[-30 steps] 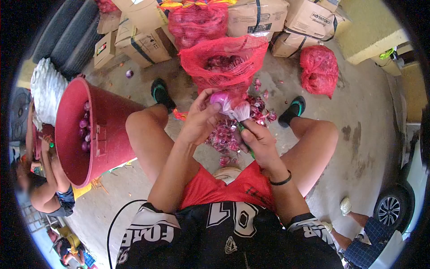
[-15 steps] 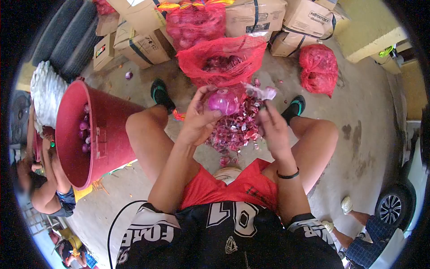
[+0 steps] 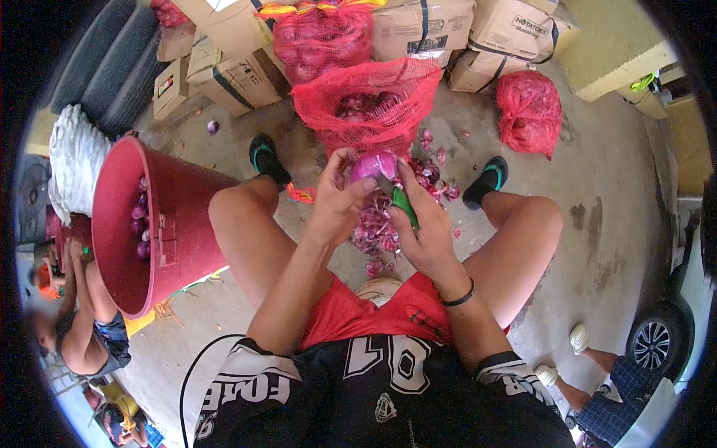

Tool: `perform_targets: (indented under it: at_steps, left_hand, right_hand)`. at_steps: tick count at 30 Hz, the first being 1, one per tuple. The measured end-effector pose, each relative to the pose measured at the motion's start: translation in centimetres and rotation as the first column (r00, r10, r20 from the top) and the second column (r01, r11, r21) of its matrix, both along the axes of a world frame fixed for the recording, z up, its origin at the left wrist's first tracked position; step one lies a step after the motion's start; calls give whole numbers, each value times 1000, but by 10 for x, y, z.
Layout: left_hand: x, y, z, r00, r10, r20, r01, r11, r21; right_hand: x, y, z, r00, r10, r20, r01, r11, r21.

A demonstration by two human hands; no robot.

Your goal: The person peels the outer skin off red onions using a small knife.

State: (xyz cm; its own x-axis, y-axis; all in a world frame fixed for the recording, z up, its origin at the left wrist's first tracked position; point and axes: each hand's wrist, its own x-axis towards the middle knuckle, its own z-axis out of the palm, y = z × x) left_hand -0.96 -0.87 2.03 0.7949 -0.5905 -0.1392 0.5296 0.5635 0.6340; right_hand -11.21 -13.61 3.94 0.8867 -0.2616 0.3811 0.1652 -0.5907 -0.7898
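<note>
Head view, entry one: what does the left hand have?

One round purple onion, grasped between thumb and fingers. It sits above the seated person's lap, just in front of the open red mesh bag.

Entry two, the right hand?

One short knife with a green handle, gripped in curled fingers. The dark blade is at the onion's near side; whether it cuts in, I cannot tell from here. One black wristband, same arm.

And beneath?

One heap of purple and papery peelings, on the grey concrete floor between the legs.

Containers, please.

One large red plastic tub, tilted, at the left, with purple onions inside. The open mesh bag, dark onions within. Behind it, one filled red mesh bag with a yellow-orange tie. To the right, one lumpy red mesh bundle.

Backdrop?

Brown cardboard boxes, stacked; one loose onion on the floor near them. Far left, beyond the tub, another person.
</note>
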Motion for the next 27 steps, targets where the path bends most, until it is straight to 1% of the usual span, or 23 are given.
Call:
perform_targets:
  at_steps: [1, 4, 7, 10, 12, 14, 17, 19, 20, 22, 23, 26, 27]
  left_hand:
    - [0, 0, 1, 1000, -9, -2, 9, 1000, -1]
    - [0, 1, -3, 1000, -16, -2, 16, 1000, 0]
    - [2, 3, -8, 1000, -21, 5, 21, 1000, -12]
    - [2, 4, -9, 999, -30, 21, 31, 998, -45]
    - [2, 6, -10, 998, -26, 52, 30, 997, -65]
    - [3, 9, -13, 995, -18, 101, 26, 997, -78]
    - [3, 7, -1, 998, 26, 55, -21, 996, -82]
    - [3, 4, -5, 965, 78, 249, -78, 997, -11]
    - [3, 3, -6, 934, 98, 343, -112, 993, 22]
    - [3, 6, 1, 884, 9, 468, -107, 977, 182]
    - [3, 6, 3, 852, -44, 522, -109, 959, 260]
    - [3, 3, 1, 839, -49, 543, -95, 968, 234]
    - [4, 3, 1, 839, -79, 538, -66, 967, 245]
  right_hand:
    - [0, 0, 0, 1000, -10, 8, 10, 1000, -27]
    - [-3, -1, 2, 999, -20, -44, 15, 994, -110]
    - [-4, 3, 1, 999, -49, -12, 47, 995, -92]
    - [-5, 2, -4, 996, -48, 69, 50, 998, -26]
    - [-7, -4, -4, 995, -98, 9, 96, 984, 151]
    - [-7, -7, -4, 991, -121, -52, 130, 961, 245]
    - [-6, -7, 3, 982, -123, -145, 159, 948, 276]
    - [-6, 0, 13, 970, -104, -219, 170, 936, 307]
    - [-3, -1, 10, 984, -117, -137, 150, 954, 259]
    - [5, -5, 2, 991, -131, 26, 125, 979, 159]
    - [5, -6, 2, 992, -123, 23, 119, 984, 130]
    - [3, -15, 5, 995, -100, 30, 98, 993, 60]
    - [2, -16, 6, 995, -89, 41, 87, 995, 50]
